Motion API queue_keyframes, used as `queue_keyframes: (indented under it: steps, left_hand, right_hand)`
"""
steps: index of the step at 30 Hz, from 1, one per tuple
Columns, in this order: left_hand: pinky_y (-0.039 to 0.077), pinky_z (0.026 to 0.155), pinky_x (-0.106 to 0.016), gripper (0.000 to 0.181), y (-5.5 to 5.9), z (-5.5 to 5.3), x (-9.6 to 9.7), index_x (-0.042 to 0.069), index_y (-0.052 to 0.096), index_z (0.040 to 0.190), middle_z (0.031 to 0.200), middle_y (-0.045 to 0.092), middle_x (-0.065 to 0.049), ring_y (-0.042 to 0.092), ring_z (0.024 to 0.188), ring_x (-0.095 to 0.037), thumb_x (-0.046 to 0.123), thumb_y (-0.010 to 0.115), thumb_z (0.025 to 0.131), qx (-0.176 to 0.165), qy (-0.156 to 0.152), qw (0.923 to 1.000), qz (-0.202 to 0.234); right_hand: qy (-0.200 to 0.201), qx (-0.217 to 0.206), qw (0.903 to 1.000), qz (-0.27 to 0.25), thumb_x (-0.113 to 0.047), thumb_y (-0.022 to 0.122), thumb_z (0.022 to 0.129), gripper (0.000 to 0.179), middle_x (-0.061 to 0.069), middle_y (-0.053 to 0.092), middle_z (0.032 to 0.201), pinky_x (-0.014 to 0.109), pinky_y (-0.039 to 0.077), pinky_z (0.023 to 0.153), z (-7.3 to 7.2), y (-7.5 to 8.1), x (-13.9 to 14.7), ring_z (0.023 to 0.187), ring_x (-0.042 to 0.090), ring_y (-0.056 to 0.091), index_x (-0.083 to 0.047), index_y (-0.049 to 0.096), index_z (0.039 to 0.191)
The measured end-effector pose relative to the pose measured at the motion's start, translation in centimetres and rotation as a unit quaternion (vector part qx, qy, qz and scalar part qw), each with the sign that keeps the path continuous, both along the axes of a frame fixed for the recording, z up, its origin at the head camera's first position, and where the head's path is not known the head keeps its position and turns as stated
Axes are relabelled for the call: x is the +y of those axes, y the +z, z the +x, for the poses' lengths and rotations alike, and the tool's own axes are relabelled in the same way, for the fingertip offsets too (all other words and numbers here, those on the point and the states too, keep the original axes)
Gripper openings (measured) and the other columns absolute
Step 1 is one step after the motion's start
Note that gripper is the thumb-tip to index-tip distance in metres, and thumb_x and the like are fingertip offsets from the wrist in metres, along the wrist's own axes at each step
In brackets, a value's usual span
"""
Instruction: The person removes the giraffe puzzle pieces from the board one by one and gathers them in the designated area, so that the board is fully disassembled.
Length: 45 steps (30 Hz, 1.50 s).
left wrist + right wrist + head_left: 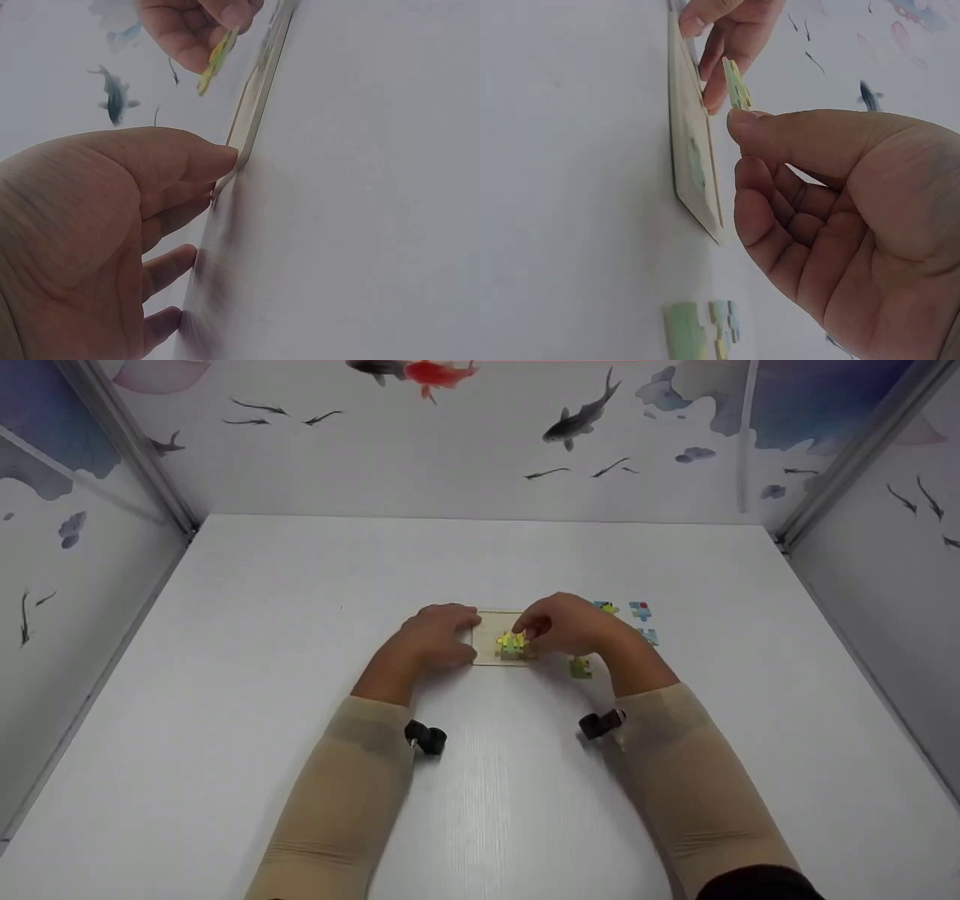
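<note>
My left hand point(439, 636) holds a shallow wooden puzzle tray point(484, 639) by its left side, thumb at the near corner and fingertips along the far part. Between thumb and fingers my right hand point(574, 622) pinches a yellow-green jigsaw piece point(737, 82). That piece is raised over the tray's right half, tilted on edge in both wrist views. Beneath it, a pale green piece point(695, 161) lies inside the tray near its right end. The other fingers of the right hand are curled into the palm.
A green jigsaw piece point(580, 667) lies on the white table right of the tray. Farther back, partly behind the right hand and forearm, are a yellow-and-blue piece point(606, 607), a blue piece with red point(640, 610) and another blue piece point(650, 637). Patterned panels point(480, 472) enclose the table.
</note>
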<state>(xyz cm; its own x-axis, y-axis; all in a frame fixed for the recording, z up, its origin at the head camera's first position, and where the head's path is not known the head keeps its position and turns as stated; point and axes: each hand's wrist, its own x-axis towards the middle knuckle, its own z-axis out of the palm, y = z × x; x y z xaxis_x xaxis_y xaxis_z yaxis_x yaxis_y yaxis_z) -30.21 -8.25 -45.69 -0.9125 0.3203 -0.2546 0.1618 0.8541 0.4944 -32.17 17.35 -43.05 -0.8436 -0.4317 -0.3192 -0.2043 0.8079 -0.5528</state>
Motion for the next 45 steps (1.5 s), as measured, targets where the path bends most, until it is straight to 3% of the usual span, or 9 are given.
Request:
queue_keyframes:
  steps: [9,15,24,31,45]
  left_hand:
    - [0.025,0.135,-0.051,0.067,-0.3,-0.2,-0.3,0.026,0.050,0.162,0.172,0.042,0.009,0.028,0.166,-0.024,0.028,0.065,0.097,0.011,-0.019,0.9997,0.006]
    - [0.024,0.135,-0.052,0.067,-0.2,0.0,-0.1,0.027,0.051,0.161,0.172,0.042,0.010,0.028,0.166,-0.024,0.028,0.066,0.096,0.005,-0.008,0.9999,0.009]
    - [0.023,0.135,-0.054,0.067,0.0,0.0,-0.1,0.027,0.051,0.160,0.172,0.042,0.009,0.028,0.166,-0.024,0.028,0.066,0.095,0.004,-0.003,0.9999,0.009]
    - [0.022,0.135,-0.054,0.068,-0.2,-0.1,0.0,0.028,0.051,0.161,0.173,0.040,0.012,0.026,0.166,-0.023,0.028,0.067,0.095,-0.005,0.003,0.9999,0.009]
    - [0.024,0.135,-0.053,0.069,-0.1,-0.3,0.0,0.026,0.050,0.161,0.172,0.040,0.009,0.027,0.166,-0.024,0.025,0.064,0.094,-0.005,-0.005,1.0000,0.005]
  right_hand:
    - [-0.036,-0.009,0.9991,0.019,-0.016,0.078,0.096,0.027,0.003,0.071,0.103,0.034,0.053,0.078,-0.2,1.8,4.7,0.098,0.023,0.061,-0.027,0.080,0.120]
    - [-0.056,-0.031,0.9970,0.043,-0.019,0.082,0.093,0.025,0.003,0.072,0.102,0.034,0.052,0.080,0.0,1.8,8.2,0.101,0.025,0.060,-0.029,0.081,0.117]
    - [-0.049,-0.054,0.9951,0.067,-0.017,0.080,0.092,0.027,0.004,0.070,0.105,0.032,0.050,0.075,0.4,1.2,12.9,0.098,0.024,0.058,-0.027,0.082,0.117]
    - [-0.047,-0.080,0.9920,0.087,-0.017,0.078,0.092,0.026,0.003,0.070,0.105,0.034,0.048,0.078,0.4,0.7,13.6,0.101,0.024,0.058,-0.029,0.083,0.115]
    - [-0.041,-0.084,0.9914,0.092,-0.015,0.076,0.091,0.027,0.001,0.071,0.101,0.035,0.047,0.079,0.3,0.3,13.7,0.101,0.024,0.058,-0.027,0.083,0.114]
